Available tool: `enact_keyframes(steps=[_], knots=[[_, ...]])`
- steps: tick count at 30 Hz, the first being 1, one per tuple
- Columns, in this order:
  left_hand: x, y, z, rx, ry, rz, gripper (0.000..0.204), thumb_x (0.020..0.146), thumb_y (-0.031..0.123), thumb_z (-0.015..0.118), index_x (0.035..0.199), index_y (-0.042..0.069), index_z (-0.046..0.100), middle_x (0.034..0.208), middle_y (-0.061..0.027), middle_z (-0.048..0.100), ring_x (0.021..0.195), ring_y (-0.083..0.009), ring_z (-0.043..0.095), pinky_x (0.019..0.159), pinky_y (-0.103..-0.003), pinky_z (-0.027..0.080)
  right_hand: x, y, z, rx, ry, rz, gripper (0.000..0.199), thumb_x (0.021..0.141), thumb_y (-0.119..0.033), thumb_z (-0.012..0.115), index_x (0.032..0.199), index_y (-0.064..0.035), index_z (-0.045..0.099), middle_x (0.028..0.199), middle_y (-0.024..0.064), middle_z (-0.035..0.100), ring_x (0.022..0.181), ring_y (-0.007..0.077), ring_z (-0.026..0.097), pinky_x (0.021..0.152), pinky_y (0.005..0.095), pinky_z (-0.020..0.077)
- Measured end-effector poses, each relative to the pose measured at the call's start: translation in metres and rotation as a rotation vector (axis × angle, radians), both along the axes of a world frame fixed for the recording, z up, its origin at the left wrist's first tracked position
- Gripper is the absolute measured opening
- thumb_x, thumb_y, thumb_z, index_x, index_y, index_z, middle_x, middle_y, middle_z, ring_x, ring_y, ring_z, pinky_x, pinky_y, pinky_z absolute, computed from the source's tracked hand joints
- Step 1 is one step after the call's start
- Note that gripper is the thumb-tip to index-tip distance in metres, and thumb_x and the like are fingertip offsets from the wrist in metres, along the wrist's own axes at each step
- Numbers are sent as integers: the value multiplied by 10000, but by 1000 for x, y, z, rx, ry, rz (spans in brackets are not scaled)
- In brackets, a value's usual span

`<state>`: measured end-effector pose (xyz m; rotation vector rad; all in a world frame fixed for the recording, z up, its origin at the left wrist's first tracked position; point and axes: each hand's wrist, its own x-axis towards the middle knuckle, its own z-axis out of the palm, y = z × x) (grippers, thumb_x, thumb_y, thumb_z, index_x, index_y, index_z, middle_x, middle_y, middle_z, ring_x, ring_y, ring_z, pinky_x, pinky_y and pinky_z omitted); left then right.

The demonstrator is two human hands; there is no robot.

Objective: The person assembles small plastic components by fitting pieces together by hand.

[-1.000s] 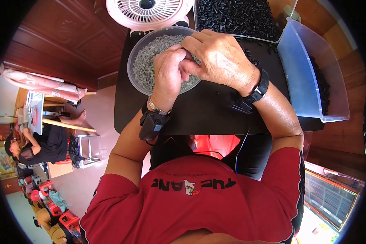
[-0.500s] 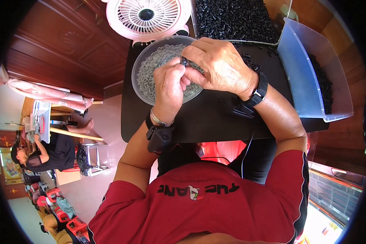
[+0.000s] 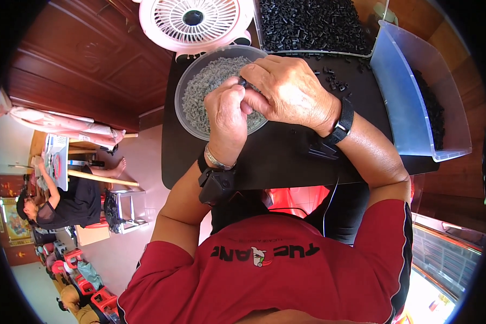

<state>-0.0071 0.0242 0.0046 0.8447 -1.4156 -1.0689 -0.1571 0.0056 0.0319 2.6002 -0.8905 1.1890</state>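
Observation:
My left hand [image 3: 228, 116] and my right hand [image 3: 289, 92] are pressed together over a round clear bowl [image 3: 184, 89] full of small grey parts [image 3: 208, 86]. Between the fingertips of both hands sits a small black part [image 3: 242, 82]. The left fingers are curled around it and the right fingers close on it from the other side. Both hands hover above the near right part of the bowl, on a black table [image 3: 286, 156]. I wear a black device on the left wrist and a black watch on the right.
A tray of black parts [image 3: 308, 24] stands at the back, with a few loose black parts [image 3: 335, 81] on the table. A clear blue bin [image 3: 416, 92] with more black parts sits at the right. A pink fan [image 3: 194, 21] stands behind the bowl. Another person [image 3: 54, 202] sits far left.
The view has shifted slightly, so the bowl and table sit further right. Both hands stay together over the bowl, still working the small black part.

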Motion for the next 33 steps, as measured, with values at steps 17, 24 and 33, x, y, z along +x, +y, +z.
enact_keyframes(steps=[17, 24, 33], knots=[[-1, -5, 1, 104, 21, -48, 387, 832, 204, 387, 632, -6, 643, 568, 6, 462, 487, -66, 391, 454, -219, 303, -4, -2, 3, 71, 0, -48, 189, 733, -204, 646, 747, -50, 538, 690, 98, 590, 672, 288, 609, 587, 377, 501], [-2, -3, 0, 140, 63, -18, 384, 832, 211, 393, 614, 0, 627, 563, 12, 462, 494, -55, 391, 453, -206, 297, -3, 3, 6, 99, 2, -67, 174, 722, -185, 641, 720, -41, 542, 681, 102, 599, 653, 295, 614, 571, 385, 501], [1, -8, 0, 90, 65, 16, 259, 872, 208, 457, 927, -15, 578, 642, -20, 541, 528, -67, 467, 481, -188, 345, -6, -5, 3, 81, -51, -40, 179, 728, -198, 643, 750, -47, 549, 692, 91, 603, 656, 289, 617, 573, 379, 501]])
